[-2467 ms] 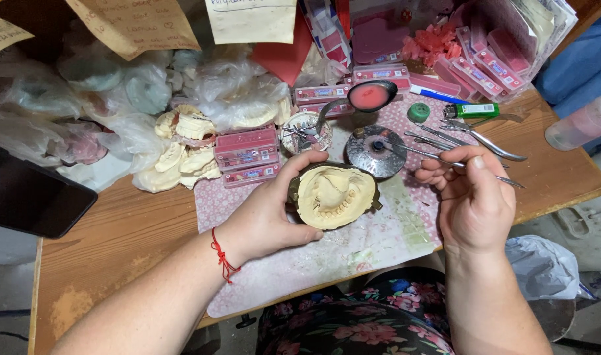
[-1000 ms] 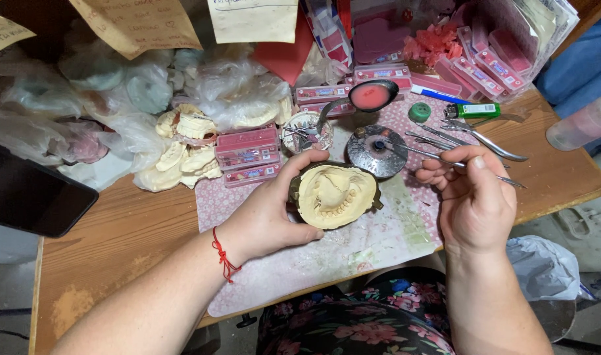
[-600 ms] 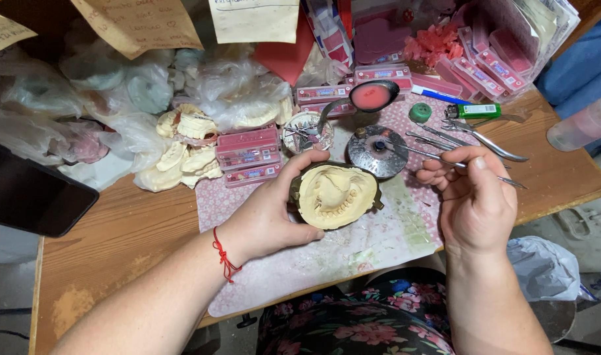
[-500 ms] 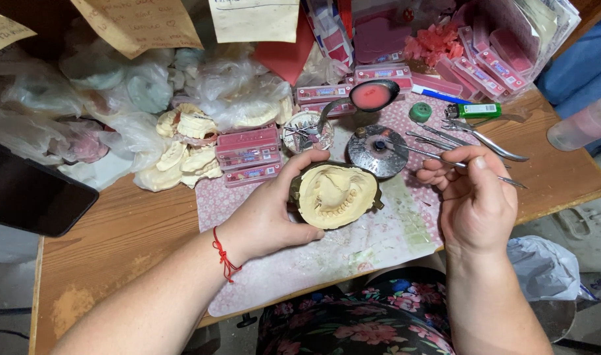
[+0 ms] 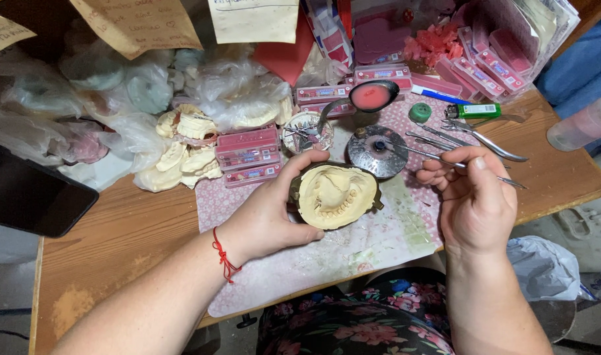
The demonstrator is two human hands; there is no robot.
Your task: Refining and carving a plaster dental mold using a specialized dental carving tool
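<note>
Covering the middle of the wooden surface [image 5: 116, 243] is a pink patterned mat [image 5: 379, 243] that runs to the near edge. On it the left hand [image 5: 274, 213] curls around a cream plaster dental cast [image 5: 335, 196], thumb over its far side. The right hand [image 5: 475, 200] pinches a thin metal tool [image 5: 438, 156], its tip at a round metal dish [image 5: 378, 151]. Toward the far edge lie more casts [image 5: 182, 154], pink boxes [image 5: 248, 154] and crumpled plastic bags [image 5: 116, 92]. A dark screen [image 5: 31, 197] sits at the left edge.
</note>
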